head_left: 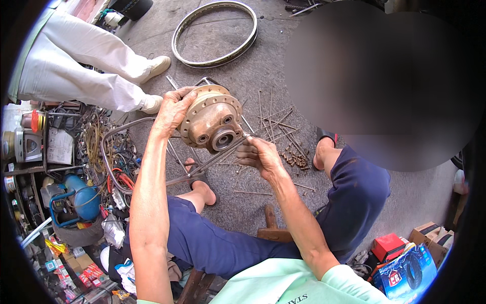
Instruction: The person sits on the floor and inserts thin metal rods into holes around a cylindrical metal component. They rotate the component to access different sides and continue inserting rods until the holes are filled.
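Wheel hub (208, 116), brownish and dirty, held up off the floor (349, 213), tilted so its center bore (223, 140) faces the wearer. Left hand (174, 111) clamped on the hub's upper left rim, probably taking most of the weight and leaving the bolt-side face uncovered. Right hand (260, 156) at the hub's lower right, thumb and fingers curled in close; whether it pinches a rod there, can't tell. Spokes (276, 122) loose on the floor just right of the hub, small brownish fittings (295, 158) heaped beside them, likely for easy reach. Bare wheel rim (202, 65) flat toward the floor's far edge, presumably out of the way. Tubular metal frame (103, 147) behind and left. Blue tank (83, 197) by the floor's left edge; red box (389, 247) at the near right corner.
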`<state>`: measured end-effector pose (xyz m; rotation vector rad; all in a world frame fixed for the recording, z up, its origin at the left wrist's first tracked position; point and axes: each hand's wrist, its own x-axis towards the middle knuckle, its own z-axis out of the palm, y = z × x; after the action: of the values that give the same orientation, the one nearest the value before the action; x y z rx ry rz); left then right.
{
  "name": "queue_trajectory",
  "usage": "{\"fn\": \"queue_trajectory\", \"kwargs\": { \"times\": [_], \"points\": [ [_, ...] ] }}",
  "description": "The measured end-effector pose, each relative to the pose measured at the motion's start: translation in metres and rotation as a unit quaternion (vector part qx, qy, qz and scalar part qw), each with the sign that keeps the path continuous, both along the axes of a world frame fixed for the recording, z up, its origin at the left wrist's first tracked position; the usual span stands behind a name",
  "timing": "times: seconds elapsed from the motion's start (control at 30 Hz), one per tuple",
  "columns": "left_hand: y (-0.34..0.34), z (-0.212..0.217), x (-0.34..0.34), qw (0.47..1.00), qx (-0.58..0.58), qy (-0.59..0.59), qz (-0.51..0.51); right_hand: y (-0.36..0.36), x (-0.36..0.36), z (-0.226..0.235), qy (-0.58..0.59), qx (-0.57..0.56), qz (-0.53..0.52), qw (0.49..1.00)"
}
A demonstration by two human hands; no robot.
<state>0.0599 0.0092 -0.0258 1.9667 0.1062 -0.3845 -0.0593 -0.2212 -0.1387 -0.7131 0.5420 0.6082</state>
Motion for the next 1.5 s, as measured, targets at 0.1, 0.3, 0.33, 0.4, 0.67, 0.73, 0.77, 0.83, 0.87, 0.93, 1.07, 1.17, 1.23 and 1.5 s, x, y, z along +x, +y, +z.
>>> {"fn": "queue_trajectory", "kwargs": {
  "times": [0.1, 0.3, 0.33, 0.4, 0.67, 0.73, 0.77, 0.83, 0.87, 0.93, 1.07, 1.17, 1.23, 1.5],
  "points": [
    [-0.005, -0.001, 0.003, 1.0, 0.006, -0.006, -0.002, -0.017, -0.02, -0.078, -0.025, -0.374, 0.107, 0.921],
    [-0.006, -0.002, -0.001, 1.0, -0.024, -0.013, 0.006, -0.045, -0.11, -0.143, -0.154, -0.687, 0.361, 0.612],
    [-0.008, -0.002, 0.0, 1.0, -0.024, -0.011, 0.009, -0.045, -0.115, -0.141, -0.179, -0.694, 0.407, 0.566],
    [-0.01, 0.0, -0.001, 1.0, -0.023, -0.009, 0.016, -0.042, -0.121, -0.143, -0.229, -0.699, 0.492, 0.466],
    [-0.004, -0.004, 0.0, 0.999, -0.038, -0.01, 0.015, -0.065, -0.114, -0.167, -0.223, -0.701, 0.467, 0.491],
    [-0.007, -0.005, -0.001, 0.999, -0.043, -0.01, 0.011, -0.065, -0.111, -0.17, -0.206, -0.698, 0.464, 0.505],
    [-0.007, -0.004, 0.0, 0.999, -0.041, -0.01, 0.019, -0.064, -0.108, -0.172, -0.197, -0.698, 0.459, 0.513],
    [-0.011, -0.002, -0.001, 0.999, -0.033, -0.02, 0.022, -0.067, -0.111, -0.178, -0.196, -0.703, 0.441, 0.523],
    [-0.012, -0.002, -0.001, 0.999, -0.029, -0.026, 0.023, -0.069, -0.115, -0.181, -0.195, -0.696, 0.447, 0.526],
    [-0.01, -0.003, -0.003, 0.999, -0.028, -0.032, 0.021, -0.065, -0.11, -0.172, -0.199, -0.684, 0.459, 0.531],
    [-0.012, -0.001, -0.006, 0.999, -0.04, -0.024, 0.016, -0.057, -0.094, -0.157, -0.095, -0.605, 0.528, 0.588],
    [-0.011, 0.001, -0.009, 1.0, -0.001, -0.017, -0.022, -0.051, -0.074, -0.135, -0.097, -0.573, 0.537, 0.611],
    [-0.015, 0.004, -0.014, 0.999, 0.013, -0.012, -0.044, -0.054, -0.058, -0.119, -0.087, -0.556, 0.546, 0.62],
    [-0.033, 0.02, -0.032, 0.983, 0.135, -0.091, -0.085, -0.091, 0.037, -0.015, -0.217, -0.65, 0.542, 0.486]
  ]
}}
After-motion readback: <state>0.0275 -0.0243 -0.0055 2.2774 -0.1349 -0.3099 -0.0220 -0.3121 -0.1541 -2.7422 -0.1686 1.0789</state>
